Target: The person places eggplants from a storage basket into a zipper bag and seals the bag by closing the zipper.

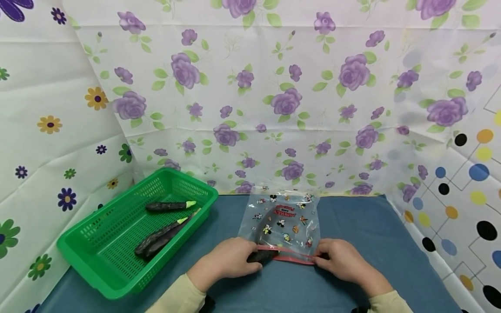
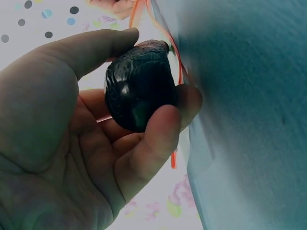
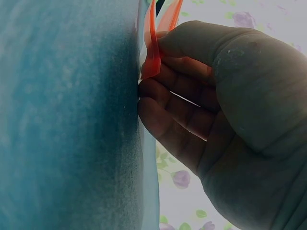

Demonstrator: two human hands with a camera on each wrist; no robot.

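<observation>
A clear zip bag [image 1: 291,217] with small cartoon prints and a red zip strip [image 1: 293,259] lies with its mouth toward me. Inside it, along the left side, shows a long dark shape like an eggplant. My left hand [image 1: 235,256] grips a dark, glossy eggplant [image 1: 261,255] at the left of the bag's mouth. In the left wrist view thumb and fingers curl round that eggplant's blunt end [image 2: 141,88], with the red strip just beyond. My right hand [image 1: 340,259] pinches the right end of the strip, plainly seen as red plastic [image 3: 151,60] in the right wrist view.
To the left stands a green perforated basket [image 1: 113,284], set at an angle, with several eggplants [image 1: 168,206] in it. A blue cloth [image 1: 352,221] covers the table. Flower-printed sheets [image 1: 250,108] hang behind and at both sides.
</observation>
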